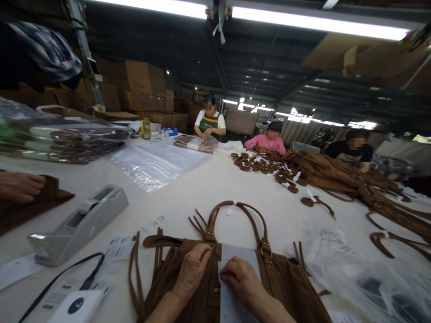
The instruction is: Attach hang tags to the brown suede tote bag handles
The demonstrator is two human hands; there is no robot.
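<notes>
A brown handbag (286, 282) lies in front of me, its looped handle (249, 206) standing up with a small white wrap at the top. My left hand (193, 267) is pinched closed at the bag's upper edge, beside the left handle base; what sits between its fingertips is too small to make out. Over the bag's middle, my right hand (240, 276) is closed with its fingertips on a small white piece of paper (220, 268). Beneath that hand runs a pale sheet (244, 253) down the bag's front. Thin brown straps (134, 273) hang at the left side.
A grey tape dispenser (81, 224), label sheets (117, 246) and a white device (79, 307) with a black strap are at left. Another person's hand (22, 187) holds brown material. Clear plastic bags (158, 163), brown straps (266, 163) and several co-workers are beyond; plastic wrapping (346, 260) lies right.
</notes>
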